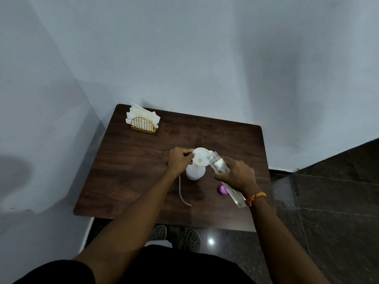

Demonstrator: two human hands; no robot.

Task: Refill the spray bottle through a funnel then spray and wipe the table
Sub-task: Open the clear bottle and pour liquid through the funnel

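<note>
A white spray bottle body (195, 172) stands in the middle of the dark wooden table (131, 160) with a white funnel (201, 157) seated in its neck. My left hand (180, 160) pinches the funnel's left rim. My right hand (235, 174) grips a clear water bottle (220, 166), tilted with its open mouth over the funnel's right edge. The bottle's purple cap (223, 189) lies on the table by my right wrist. A thin white dip tube (181, 193) trails on the table below my left hand; the spray head is hidden under that hand.
A gold wire napkin holder (143, 124) with white napkins stands at the table's far left corner. The table is pushed against pale walls at the back and left. Dark tiled floor (328, 212) lies to the right, and my shoes show under the near edge.
</note>
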